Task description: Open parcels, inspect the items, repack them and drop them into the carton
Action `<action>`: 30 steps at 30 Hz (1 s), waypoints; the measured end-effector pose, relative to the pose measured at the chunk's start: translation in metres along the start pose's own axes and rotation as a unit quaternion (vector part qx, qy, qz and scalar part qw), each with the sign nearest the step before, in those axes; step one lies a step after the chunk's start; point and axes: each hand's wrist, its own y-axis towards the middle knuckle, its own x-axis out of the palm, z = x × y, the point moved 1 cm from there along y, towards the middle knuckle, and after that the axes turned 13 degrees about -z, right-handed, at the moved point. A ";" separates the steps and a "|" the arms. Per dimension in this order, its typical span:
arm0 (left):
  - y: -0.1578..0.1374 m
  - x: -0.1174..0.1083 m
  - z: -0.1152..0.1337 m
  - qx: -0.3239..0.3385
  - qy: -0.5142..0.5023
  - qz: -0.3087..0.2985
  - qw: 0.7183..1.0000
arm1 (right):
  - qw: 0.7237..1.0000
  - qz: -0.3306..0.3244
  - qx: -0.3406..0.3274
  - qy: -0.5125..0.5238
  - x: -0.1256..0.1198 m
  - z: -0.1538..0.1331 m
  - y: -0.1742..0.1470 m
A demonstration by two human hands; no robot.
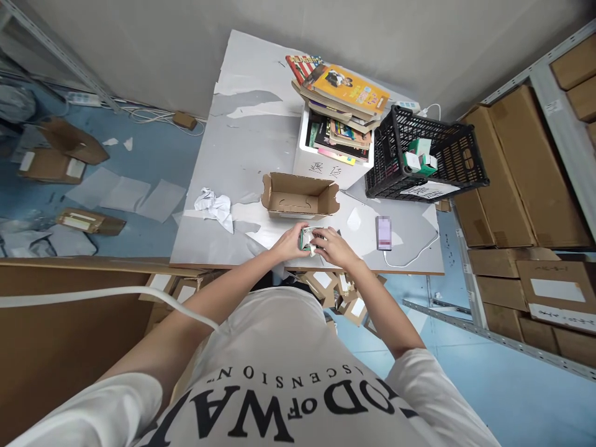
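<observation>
Close to the table's front edge, my left hand [289, 243] is closed around the left side of a small green-and-white box [305, 238]. From the other side my right hand [336, 248] grips the box, its fingers bent over the top and touching something white there. Those fingers partly hide the white piece, so I cannot tell what it is. Just beyond both hands sits an open, shallow brown cardboard box [300, 197] with nothing visible inside. Crumpled white paper [215, 208] lies to the left of it.
A white bin [333, 171] heaped with books [351, 90] stands behind the cardboard box. Right of it is a black crate [391, 177] holding small green-and-white boxes. A phone [384, 233] on a white cable lies at right. Cardboard boxes line the shelf [535, 155].
</observation>
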 end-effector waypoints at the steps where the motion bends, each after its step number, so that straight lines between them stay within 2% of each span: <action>1: 0.000 0.000 0.000 -0.002 0.013 -0.002 1.000 | 1.000 -0.007 0.002 -0.004 -0.002 0.000 0.002; 4: 0.002 -0.002 -0.002 -0.007 0.056 -0.010 0.998 | 0.999 -0.029 0.023 -0.004 -0.005 -0.001 0.008; 8: 0.003 -0.004 -0.007 0.004 0.073 -0.018 0.997 | 0.994 -0.053 0.088 0.032 -0.005 -0.002 0.016; 14: -0.002 0.000 -0.013 0.043 0.066 -0.010 0.997 | 0.977 -0.016 0.207 0.058 0.001 -0.020 0.022; 17: -0.007 0.007 -0.016 0.078 0.077 0.022 0.994 | 0.967 -0.019 0.245 0.065 0.001 -0.031 0.024; 20: -0.012 0.016 -0.020 0.125 0.121 0.067 0.982 | 0.955 -0.034 0.294 0.024 -0.002 -0.040 0.030; 23: -0.015 0.023 -0.023 0.155 0.172 0.084 0.969 | 0.939 -0.042 0.341 -0.007 -0.004 -0.045 0.037; 26: -0.018 0.028 -0.025 0.171 0.211 0.087 0.959 | 0.933 -0.017 0.359 0.011 -0.002 -0.044 0.036; 30: -0.022 0.030 -0.023 0.190 0.261 0.069 0.944 | 0.927 0.077 0.359 0.069 0.011 -0.036 0.019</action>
